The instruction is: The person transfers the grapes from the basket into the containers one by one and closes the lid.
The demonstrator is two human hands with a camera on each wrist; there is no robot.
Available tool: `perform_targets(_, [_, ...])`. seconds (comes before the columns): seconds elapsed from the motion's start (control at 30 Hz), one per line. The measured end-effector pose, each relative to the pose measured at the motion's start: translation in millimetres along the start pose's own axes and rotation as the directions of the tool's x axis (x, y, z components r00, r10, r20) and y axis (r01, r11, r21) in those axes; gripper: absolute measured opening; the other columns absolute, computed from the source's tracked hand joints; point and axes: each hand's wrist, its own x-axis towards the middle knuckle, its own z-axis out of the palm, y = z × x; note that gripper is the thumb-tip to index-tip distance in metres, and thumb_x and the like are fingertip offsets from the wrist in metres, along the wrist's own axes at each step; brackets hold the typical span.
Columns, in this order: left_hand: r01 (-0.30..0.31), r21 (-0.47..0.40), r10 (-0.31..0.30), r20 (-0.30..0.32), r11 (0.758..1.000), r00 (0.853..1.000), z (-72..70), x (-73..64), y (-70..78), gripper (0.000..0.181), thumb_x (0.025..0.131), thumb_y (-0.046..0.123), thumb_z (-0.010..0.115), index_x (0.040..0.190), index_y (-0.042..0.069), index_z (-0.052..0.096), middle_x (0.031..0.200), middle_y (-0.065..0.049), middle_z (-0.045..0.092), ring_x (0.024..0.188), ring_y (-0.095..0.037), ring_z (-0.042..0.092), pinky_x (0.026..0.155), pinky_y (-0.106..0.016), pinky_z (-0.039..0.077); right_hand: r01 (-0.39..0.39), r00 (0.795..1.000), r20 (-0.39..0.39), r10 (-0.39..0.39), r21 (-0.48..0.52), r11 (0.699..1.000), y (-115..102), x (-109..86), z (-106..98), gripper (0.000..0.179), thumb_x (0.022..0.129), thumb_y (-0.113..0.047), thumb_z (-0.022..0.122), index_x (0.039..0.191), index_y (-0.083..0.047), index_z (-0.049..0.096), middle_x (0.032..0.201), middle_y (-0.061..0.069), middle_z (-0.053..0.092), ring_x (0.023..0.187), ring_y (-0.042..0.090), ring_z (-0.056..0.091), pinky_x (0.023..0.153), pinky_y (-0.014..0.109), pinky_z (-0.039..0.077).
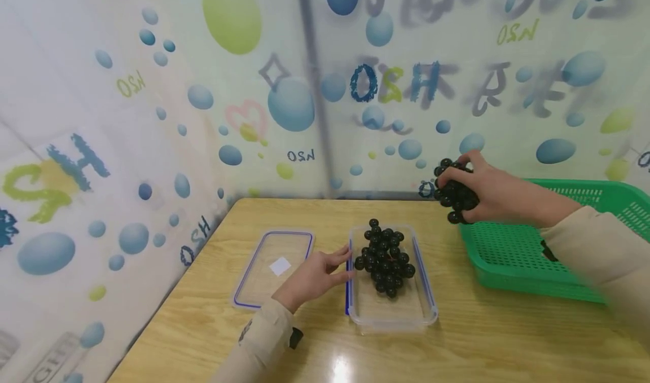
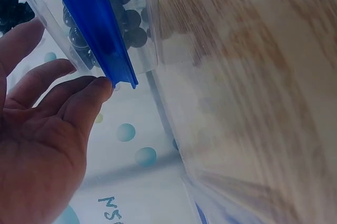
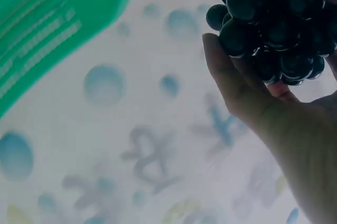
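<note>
My right hand [image 1: 495, 191] grips a bunch of dark grapes [image 1: 453, 194], raised above the table by the left edge of the green basket. Fingers wrap around those grapes [image 3: 279, 29] in the right wrist view. Another dark bunch [image 1: 386, 262] lies in a clear plastic container [image 1: 431, 301], reaching over its far rim. At the container's left side, my left hand [image 1: 315, 276] has its fingers extended against the wall. The left wrist view shows its fingertips touching the blue latch flap [image 2: 100, 29], which hangs down.
A clear lid with a blue seal [image 1: 249, 264] lies flat on the wooden table [image 1: 325, 349], left of the container, with a white square on it. The green slotted basket [image 1: 533, 287] stands at the right. A patterned curtain [image 1: 355, 129] hangs behind the table.
</note>
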Motion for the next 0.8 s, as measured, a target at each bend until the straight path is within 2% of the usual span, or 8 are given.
perform_targets(0.17, [0.006,-0.019,-0.006,-0.007,1.000,1.000,0.7,-1.3,1.8,0.054,0.096,0.027,0.066,0.142,0.005,0.049,0.152,-0.002,0.036,0.132,-0.025,0.042,0.104,-0.037,0.042,0.058,0.998,0.025,-0.060,0.074,0.996,-25,5.8,19,0.052,0.080,-0.003,0.076,0.123,-0.022,0.054,0.139,0.022,0.022,0.085,0.027,0.061,0.057,0.031,0.049])
perform_targets(0.43, [0.014,-0.009,-0.014,-0.007,1.000,1.000,0.3,0.1,5.1,0.053,0.096,0.026,0.066,0.142,0.006,0.049,0.152,0.000,0.036,0.132,-0.025,0.043,0.101,-0.034,0.045,0.125,0.992,0.024,-0.125,0.013,0.992,-45,8.1,31,0.056,0.077,-0.001,0.079,0.122,-0.023,0.054,0.137,0.020,0.027,0.080,0.023,0.059,0.058,0.029,0.049])
perform_targets(0.67, [-0.002,-0.017,0.001,-0.008,1.000,1.000,0.1,2.0,5.6,0.054,0.096,0.028,0.067,0.141,0.005,0.049,0.152,-0.001,0.036,0.131,-0.025,0.044,0.103,-0.036,0.042,0.124,0.985,0.115,-0.125,0.016,0.992,-62,8.6,46,0.057,0.078,-0.001,0.078,0.123,-0.025,0.052,0.143,0.024,0.023,0.057,0.014,0.046,0.047,0.027,0.041])
perform_targets(0.8, [-0.001,-0.014,0.001,-0.014,1.000,1.000,1.3,0.2,3.9,0.054,0.096,0.027,0.067,0.141,0.006,0.050,0.152,-0.001,0.036,0.130,-0.023,0.045,0.102,-0.035,0.044,0.152,0.973,0.168,-0.158,0.043,0.987,-72,8.0,60,0.058,0.079,-0.002,0.077,0.124,-0.029,0.051,0.143,0.021,0.025,0.055,0.011,0.044,0.045,0.025,0.041])
